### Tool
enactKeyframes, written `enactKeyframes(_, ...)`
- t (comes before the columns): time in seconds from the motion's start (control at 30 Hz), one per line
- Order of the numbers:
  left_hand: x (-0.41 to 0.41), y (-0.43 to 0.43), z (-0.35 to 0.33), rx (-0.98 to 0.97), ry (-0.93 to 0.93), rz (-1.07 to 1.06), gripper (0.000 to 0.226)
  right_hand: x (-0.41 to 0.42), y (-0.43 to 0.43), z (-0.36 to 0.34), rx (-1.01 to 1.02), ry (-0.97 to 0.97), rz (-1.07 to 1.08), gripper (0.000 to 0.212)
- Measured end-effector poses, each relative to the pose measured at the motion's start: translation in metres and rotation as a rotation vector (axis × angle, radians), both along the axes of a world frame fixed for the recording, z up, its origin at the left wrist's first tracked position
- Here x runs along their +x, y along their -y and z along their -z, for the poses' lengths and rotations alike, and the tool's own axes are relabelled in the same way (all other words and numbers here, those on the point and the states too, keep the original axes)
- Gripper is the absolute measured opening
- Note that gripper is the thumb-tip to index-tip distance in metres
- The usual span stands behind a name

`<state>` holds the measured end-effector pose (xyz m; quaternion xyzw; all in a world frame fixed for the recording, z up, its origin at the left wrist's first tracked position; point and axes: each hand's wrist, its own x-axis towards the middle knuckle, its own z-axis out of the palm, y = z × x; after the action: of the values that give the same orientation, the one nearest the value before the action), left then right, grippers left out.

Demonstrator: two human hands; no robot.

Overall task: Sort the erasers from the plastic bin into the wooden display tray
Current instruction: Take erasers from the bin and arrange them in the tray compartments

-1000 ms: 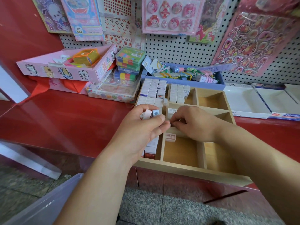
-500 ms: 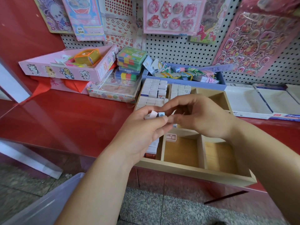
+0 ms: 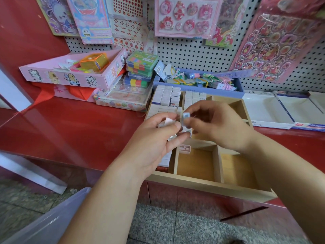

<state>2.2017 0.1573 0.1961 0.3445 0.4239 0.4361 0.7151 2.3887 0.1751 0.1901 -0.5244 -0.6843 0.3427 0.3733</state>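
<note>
My left hand (image 3: 154, 140) grips a small bunch of wrapped erasers (image 3: 168, 122) above the left side of the wooden display tray (image 3: 211, 186). My right hand (image 3: 214, 125) pinches one blue-ended eraser (image 3: 186, 115) at the top of that bunch. Rows of white erasers (image 3: 167, 97) fill the tray's far left compartments. A single pink eraser (image 3: 185, 148) lies in a middle compartment. The near middle and right compartments show bare wood. A corner of the translucent plastic bin (image 3: 44, 224) sits at the lower left.
A pink cardboard box (image 3: 70, 76) and stacked coloured cases (image 3: 140, 67) stand left of the tray on the red counter (image 3: 70, 129). A blue box of trinkets (image 3: 202, 80) sits behind it, white trays (image 3: 274, 108) to the right. Sticker packs hang on the pegboard (image 3: 193, 51).
My right hand has lifted out of the tray's middle compartment and come up to the erasers in my left hand, taking hold of the blue-ended one. The left hand rose slightly.
</note>
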Motion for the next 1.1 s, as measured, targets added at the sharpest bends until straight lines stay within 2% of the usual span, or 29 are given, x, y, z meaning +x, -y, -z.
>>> enactKeyframes(0.07,-0.003,-0.001,0.0,-0.003,-0.009,-0.058,0.019,0.008,-0.008,0.002,-0.001,0.021,0.156,0.008)
enactKeyframes(0.13,-0.005,-0.003,0.001,0.001,-0.011,-0.095,0.021,0.016,-0.017,0.009,0.018,0.25,0.24,0.013)
enactKeyframes(0.27,-0.004,-0.003,0.001,0.015,-0.03,-0.111,0.03,0.012,-0.027,0.026,0.092,0.64,0.156,0.025)
enactKeyframes(0.4,-0.003,-0.004,0.001,-0.011,-0.034,-0.091,0.031,0.0,-0.036,0.033,0.194,0.663,0.162,0.01)
enactKeyframes(0.53,-0.004,-0.004,-0.001,-0.036,-0.006,-0.041,0.029,-0.006,-0.041,0.037,0.197,0.773,0.174,0.013)
enactKeyframes(0.7,-0.006,-0.004,-0.004,-0.076,0.044,-0.031,0.034,0.001,-0.032,0.029,0.203,0.733,0.212,0.01)
enactKeyframes(0.8,-0.007,-0.003,-0.004,-0.08,0.028,-0.025,0.035,0.015,-0.026,0.026,0.239,0.79,0.28,0.007)
enactKeyframes(0.97,-0.005,-0.003,-0.002,-0.082,0.017,-0.019,0.034,0.019,-0.025,0.026,0.126,0.843,0.311,0.009)
enactKeyframes(1.1,-0.004,-0.002,0.003,-0.049,0.027,-0.013,0.033,0.012,-0.03,0.032,0.109,0.887,0.327,0.01)
